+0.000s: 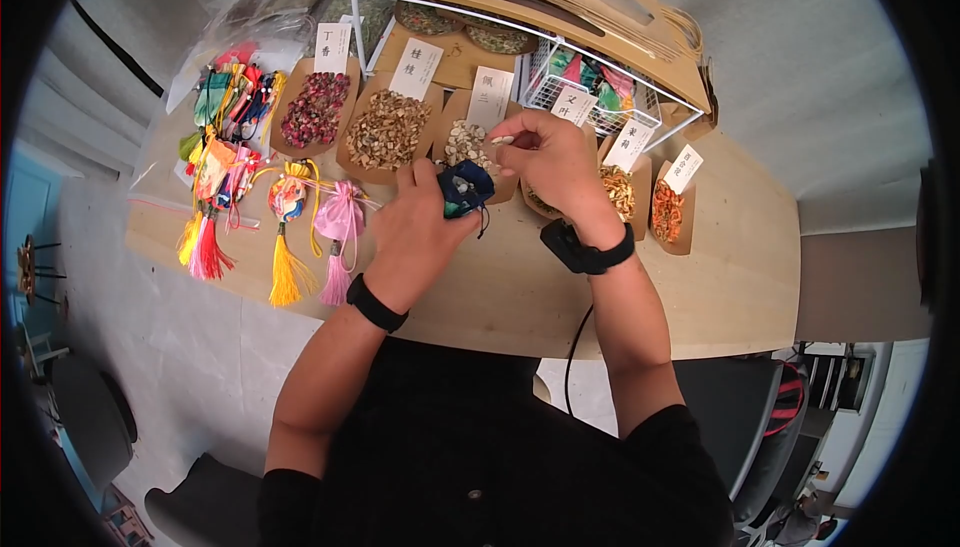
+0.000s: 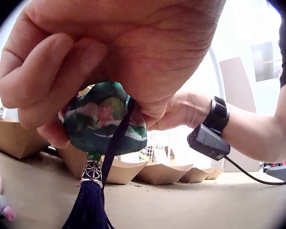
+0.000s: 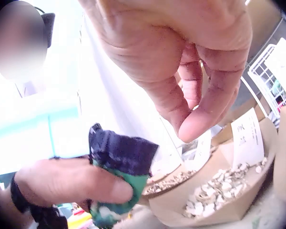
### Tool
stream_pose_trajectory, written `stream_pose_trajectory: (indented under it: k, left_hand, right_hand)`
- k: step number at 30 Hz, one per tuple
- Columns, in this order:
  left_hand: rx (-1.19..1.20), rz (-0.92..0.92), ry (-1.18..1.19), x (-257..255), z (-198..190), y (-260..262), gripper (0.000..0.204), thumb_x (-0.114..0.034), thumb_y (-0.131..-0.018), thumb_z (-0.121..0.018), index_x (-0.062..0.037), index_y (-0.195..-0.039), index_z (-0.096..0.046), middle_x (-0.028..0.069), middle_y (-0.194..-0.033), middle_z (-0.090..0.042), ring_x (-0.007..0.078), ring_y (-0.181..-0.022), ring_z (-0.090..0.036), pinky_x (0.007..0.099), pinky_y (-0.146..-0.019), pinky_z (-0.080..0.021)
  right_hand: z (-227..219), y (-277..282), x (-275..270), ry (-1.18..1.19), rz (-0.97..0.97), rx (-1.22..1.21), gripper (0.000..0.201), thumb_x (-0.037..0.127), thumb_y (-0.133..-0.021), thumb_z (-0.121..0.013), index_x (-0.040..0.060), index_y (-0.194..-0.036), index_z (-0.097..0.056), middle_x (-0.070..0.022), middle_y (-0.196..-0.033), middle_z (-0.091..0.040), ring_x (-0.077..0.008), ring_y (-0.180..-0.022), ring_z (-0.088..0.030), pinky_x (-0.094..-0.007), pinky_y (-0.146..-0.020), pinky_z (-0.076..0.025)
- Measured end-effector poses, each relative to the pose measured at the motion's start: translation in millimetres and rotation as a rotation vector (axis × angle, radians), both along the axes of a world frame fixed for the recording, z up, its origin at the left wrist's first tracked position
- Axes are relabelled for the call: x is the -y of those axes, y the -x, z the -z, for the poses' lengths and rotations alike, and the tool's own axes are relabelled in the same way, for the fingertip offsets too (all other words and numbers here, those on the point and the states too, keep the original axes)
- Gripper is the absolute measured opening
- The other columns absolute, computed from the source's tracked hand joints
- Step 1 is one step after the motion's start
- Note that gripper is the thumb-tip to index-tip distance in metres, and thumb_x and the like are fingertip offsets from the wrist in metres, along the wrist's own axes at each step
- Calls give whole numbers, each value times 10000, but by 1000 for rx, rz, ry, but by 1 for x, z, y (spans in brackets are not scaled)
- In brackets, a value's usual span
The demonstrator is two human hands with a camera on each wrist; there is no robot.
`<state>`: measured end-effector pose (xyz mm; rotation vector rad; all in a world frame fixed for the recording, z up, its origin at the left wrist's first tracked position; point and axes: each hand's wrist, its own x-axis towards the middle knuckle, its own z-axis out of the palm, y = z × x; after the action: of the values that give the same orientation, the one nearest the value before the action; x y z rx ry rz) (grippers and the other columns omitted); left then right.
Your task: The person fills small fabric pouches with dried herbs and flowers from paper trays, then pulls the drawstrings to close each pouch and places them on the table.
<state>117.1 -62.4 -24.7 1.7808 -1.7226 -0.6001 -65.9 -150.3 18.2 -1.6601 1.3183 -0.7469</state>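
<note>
soft-looking cloth pouch [image 2: 105,119], kinda silky thread tassel [image 2: 88,207], shiny metal bead [image 2: 91,172] with a bumpy finish, plain matt card trays [image 2: 19,138], pretty smooth wood table [image 1: 740,277], paper labels [image 1: 415,67], glossy plastic bag [image 1: 155,177]

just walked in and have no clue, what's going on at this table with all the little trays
A person's left hand holds a small blue and green pouch with its mouth upward. The right hand has its fingertips pinched together, apparently on a pale piece, just above the tray of pale pieces and not in the pouch at this moment. More tasselled pouches lie on the table to the left.
</note>
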Motion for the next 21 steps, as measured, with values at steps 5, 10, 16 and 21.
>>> stream_pose_trajectory:
  k: [5, 10, 16, 21]
  left_hand:
    - [-3, 2, -27, 8, 3, 7, 688, -404, -773, -867, -29, -1189, -466, 199, -1214, -569, 426, -993, -701, 529, -764, -580]
    - [-22, 7, 57, 10, 16, 9, 694, -390, -760, -888, -46, -1186, -461, 188, -1217, -545, 421, -982, -699, 523, -743, -581]
    - [-83, -42, 126, 7, 13, 8, 691, -335, -745, -905, -52, -1208, -477, 165, -1196, -544, 414, -962, -683, 506, -747, -570]
    - [-180, -88, 257, 1, 12, 5, 672, -229, -728, -901, -50, -1231, -493, 172, -1183, -557, 420, -977, -663, 493, -773, -546]
  right_hand:
    - [-19, -6, -20, 81, -119, 21, 191, 32, -871, -782, -12, -1057, -766, -95, -831, -736, -154, -734, -699, -306, -707, -564]
    - [-26, -11, -32, 95, -190, -21, 210, 42, -915, -748, -14, -1116, -766, -137, -870, -765, -158, -725, -693, -316, -712, -565]
    - [-36, -11, -42, 157, -154, -30, 197, 59, -945, -722, -6, -1124, -769, -131, -904, -770, -157, -732, -690, -321, -698, -553]
    - [-41, -12, -48, 374, 34, -32, 133, 68, -941, -716, 2, -1046, -766, -121, -909, -738, -209, -760, -687, -347, -703, -548]
